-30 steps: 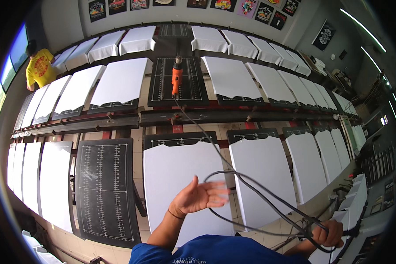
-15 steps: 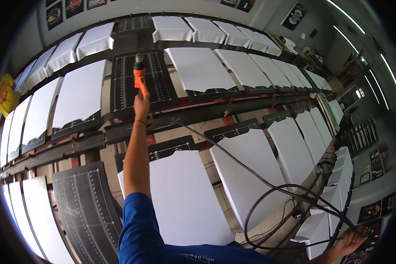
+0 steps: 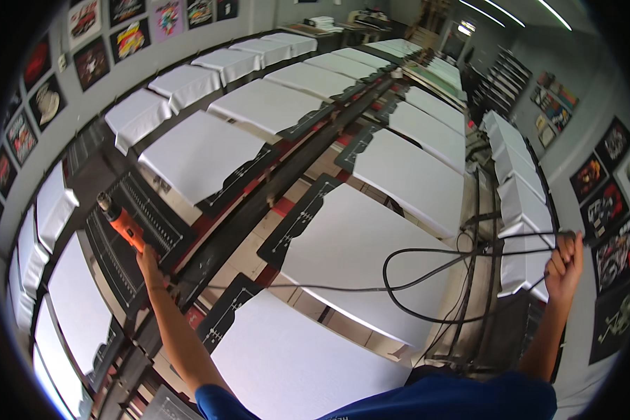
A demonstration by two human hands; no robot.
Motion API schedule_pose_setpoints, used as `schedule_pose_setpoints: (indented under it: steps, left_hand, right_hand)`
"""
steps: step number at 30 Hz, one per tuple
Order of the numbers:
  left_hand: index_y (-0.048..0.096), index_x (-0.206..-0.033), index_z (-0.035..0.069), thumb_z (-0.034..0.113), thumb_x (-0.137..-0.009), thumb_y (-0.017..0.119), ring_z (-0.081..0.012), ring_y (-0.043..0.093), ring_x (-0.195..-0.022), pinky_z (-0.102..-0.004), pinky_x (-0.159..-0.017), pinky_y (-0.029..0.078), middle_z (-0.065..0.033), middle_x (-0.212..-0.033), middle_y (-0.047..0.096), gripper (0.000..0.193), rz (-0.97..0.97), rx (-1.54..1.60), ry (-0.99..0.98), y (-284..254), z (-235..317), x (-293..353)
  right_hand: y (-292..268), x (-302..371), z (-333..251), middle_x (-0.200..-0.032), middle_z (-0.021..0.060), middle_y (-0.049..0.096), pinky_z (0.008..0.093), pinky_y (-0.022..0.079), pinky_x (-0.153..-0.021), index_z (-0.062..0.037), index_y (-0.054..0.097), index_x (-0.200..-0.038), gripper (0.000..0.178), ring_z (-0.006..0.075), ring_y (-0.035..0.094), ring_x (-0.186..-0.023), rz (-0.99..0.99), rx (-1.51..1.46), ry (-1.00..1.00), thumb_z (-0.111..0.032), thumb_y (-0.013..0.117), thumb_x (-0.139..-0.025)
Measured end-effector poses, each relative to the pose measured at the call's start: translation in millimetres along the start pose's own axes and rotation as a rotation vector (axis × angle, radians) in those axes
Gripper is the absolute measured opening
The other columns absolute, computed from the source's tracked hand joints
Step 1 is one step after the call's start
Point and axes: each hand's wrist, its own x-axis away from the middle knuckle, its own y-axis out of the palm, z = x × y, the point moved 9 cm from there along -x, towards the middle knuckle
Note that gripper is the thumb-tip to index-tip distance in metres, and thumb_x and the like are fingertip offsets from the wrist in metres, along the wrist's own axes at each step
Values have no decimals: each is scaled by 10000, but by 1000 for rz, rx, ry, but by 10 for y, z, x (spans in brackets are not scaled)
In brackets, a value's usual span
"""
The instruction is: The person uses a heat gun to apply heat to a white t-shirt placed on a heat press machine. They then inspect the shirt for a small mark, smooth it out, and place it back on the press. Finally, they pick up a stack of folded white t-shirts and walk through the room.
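My left hand [image 3: 147, 260] is closed around the handle of an orange heat gun [image 3: 124, 228], whose metal nozzle points up and away to the left. The gun is over a bare black board [image 3: 164, 217] marked with white dotted lines. Far to the right, my raised right hand [image 3: 565, 264] grips loops of a black cable [image 3: 343, 288]. The cable hangs in a wide loop and runs across toward my left arm, over white fabric [image 3: 371, 255] laid on a board.
Rows of boards with white fabric [image 3: 196, 154] stretch away on both sides of a dark rail [image 3: 287, 175]. More draped white pieces [image 3: 523, 241] line the right wall. Printed pictures [image 3: 131, 38] hang on the walls. Loose cords run down near the right-hand aisle.
My view has swung to the right. In the picture, the heat gun has shifted left and lower. My right hand has come up, with the cable still in it.
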Motion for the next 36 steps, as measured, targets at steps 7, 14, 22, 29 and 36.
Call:
schedule_pose_setpoints:
  steps: [7,14,22,29,36]
  left_hand:
    - [544,-912,15,187,-859,563,-145,546,-637,-273,-585,484,-58,-758,547,182,-417,192,-101,2025,1874,2021]
    - [502,-1165,-4,146,-861,558,-162,590,-777,-299,-652,509,-60,-874,579,343,-769,272,-191,4146,2405,4176]
    - [420,-1194,-31,88,-836,589,-216,610,-725,-339,-632,530,-108,-831,579,413,-968,212,-337,6419,1553,6513]
    - [468,-1154,-10,80,-800,614,-218,632,-737,-314,-687,495,-105,-830,608,392,-1341,166,-639,8529,483,8143]
    - [548,-1063,6,72,-817,613,-147,620,-789,-297,-706,497,-68,-881,619,263,-1749,52,-729,10875,-196,9121]
  right_hand:
    - [-839,-331,29,-625,-68,308,193,152,-349,-144,406,-751,375,18,199,-401,184,96,113,-389,433,-1033]
    - [-2216,-650,-394,-644,-69,334,196,155,-377,-139,437,-779,355,10,214,-416,208,198,99,-395,454,-1024]
    - [-4561,-1184,283,-703,-30,524,217,317,-448,-100,590,-899,331,50,439,-515,286,607,455,-426,583,-952]
    - [-5340,-2015,832,-664,-6,528,253,412,-508,-71,690,-1072,361,73,486,-524,169,587,390,-394,568,-969]
    - [-5823,-3370,940,-1000,77,685,234,472,-630,-6,559,-1267,318,84,547,-693,-93,448,350,-117,490,-977]
